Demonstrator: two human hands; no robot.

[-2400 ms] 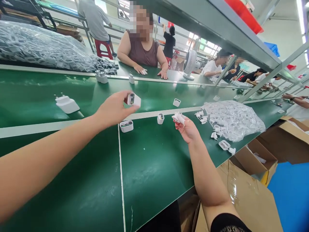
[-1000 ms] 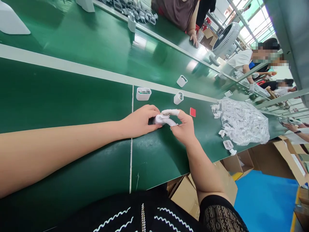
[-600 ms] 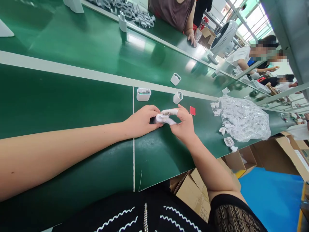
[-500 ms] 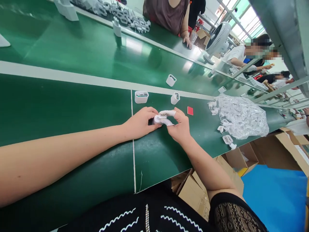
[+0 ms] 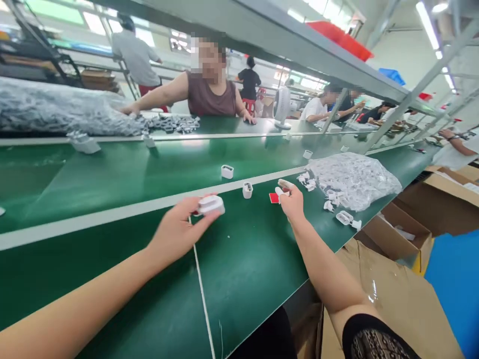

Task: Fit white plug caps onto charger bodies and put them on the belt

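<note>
The left hand (image 5: 174,230) pinches 1 white casing (image 5: 211,204) over the green table (image 5: 254,259); 2 open casings (image 5: 247,191) stand just beyond. The right hand (image 5: 294,202) is half curled at 1 red card (image 5: 274,198); its hold I cannot tell.

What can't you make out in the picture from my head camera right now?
All in the head view:
White case: partly hidden by the left hand.
Red square: right edge covered by the right hand.
Anything in the right grip: too blurred.
White thing: cut off by the left edge.
Speck: too small.
</note>
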